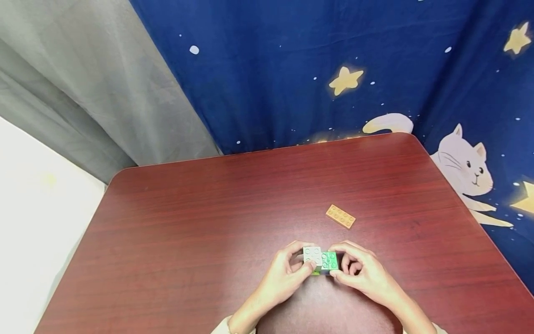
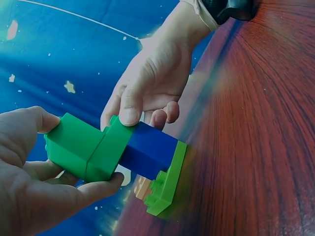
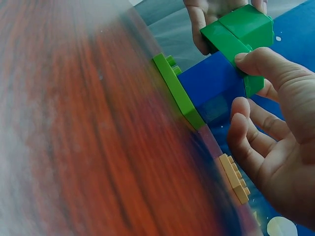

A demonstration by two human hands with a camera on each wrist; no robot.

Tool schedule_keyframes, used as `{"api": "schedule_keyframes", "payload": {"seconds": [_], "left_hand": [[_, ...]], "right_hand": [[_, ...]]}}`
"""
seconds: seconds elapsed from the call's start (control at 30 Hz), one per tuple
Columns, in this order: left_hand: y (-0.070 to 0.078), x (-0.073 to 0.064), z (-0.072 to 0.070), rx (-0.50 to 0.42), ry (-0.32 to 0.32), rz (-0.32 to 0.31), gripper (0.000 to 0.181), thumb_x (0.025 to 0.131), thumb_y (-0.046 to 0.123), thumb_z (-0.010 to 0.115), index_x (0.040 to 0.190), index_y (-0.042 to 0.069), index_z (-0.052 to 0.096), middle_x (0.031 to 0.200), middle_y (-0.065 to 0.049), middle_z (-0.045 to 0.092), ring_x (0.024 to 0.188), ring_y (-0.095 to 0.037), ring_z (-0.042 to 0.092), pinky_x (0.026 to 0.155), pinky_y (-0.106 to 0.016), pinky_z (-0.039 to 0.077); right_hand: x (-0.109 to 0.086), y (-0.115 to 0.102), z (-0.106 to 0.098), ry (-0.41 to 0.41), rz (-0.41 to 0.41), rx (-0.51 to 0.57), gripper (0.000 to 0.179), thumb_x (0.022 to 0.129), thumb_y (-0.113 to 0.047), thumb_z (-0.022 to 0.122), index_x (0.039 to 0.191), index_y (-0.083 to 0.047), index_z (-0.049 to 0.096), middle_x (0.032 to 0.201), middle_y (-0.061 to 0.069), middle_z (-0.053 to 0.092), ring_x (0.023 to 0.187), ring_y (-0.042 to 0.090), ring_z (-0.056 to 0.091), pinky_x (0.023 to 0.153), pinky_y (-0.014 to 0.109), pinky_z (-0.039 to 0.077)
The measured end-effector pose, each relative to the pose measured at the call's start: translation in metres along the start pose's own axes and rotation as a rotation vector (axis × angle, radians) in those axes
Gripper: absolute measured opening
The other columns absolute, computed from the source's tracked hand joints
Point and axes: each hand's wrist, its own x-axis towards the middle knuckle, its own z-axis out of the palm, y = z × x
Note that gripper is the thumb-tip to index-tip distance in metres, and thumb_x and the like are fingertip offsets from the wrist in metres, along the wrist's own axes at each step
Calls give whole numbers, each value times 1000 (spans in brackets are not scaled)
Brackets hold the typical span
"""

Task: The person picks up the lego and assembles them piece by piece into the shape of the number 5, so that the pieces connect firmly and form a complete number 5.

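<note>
A small stack of toy building bricks stands on the table, between both hands. Its base is a flat lime-green brick (image 2: 171, 182) with a blue brick (image 2: 150, 150) on one end. Across the blue one lies a longer green brick (image 1: 331, 262), overhanging to the left. A second green brick (image 2: 76, 145) tops that overhanging end. My left hand (image 1: 281, 277) grips the upper green brick between thumb and fingers. With thumb and forefinger, my right hand (image 1: 367, 276) pinches the longer green brick at its right end; the other fingers curl beside the blue brick.
An orange-yellow flat studded brick (image 1: 340, 216) lies on the dark red wooden table (image 1: 187, 232), just beyond the right hand. Behind the table's far edge hang a grey curtain (image 1: 117, 83) and a blue star-patterned one (image 1: 283, 74).
</note>
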Motion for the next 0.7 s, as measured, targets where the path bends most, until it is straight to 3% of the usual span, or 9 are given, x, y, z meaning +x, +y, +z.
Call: {"api": "schedule_keyframes", "payload": {"seconds": [0.1,0.27,0.4,0.7], "left_hand": [[8,-2,1,-6,2,16,26,84,-9,53,110,-11,56,110,-17,56,104,-22,58,82,-27,49],[-8,0,0,-5,-3,28,27,85,-7,53,112,-8,56,112,-15,57,105,-21,58,81,-27,49],[-20,2,-1,66,-9,55,27,86,-2,55,114,-3,57,115,-12,56,102,-18,59,80,-28,50],[-23,-1,-2,175,-34,94,28,87,4,56,116,7,55,113,-9,54,97,-14,61,67,-26,53]], "right_hand": [[0,-1,0,-2,1,8,39,72,9,73,106,-5,59,83,2,53,59,12,49,42,23,43],[0,-2,-1,-8,30,23,38,73,9,72,106,-4,59,80,2,53,60,9,51,44,26,46],[0,-1,-1,-5,21,16,38,72,9,73,105,-5,59,80,3,53,60,10,50,43,24,45],[-3,4,1,-1,21,-16,39,71,8,73,105,-5,59,80,3,53,59,12,49,42,24,43]]}}
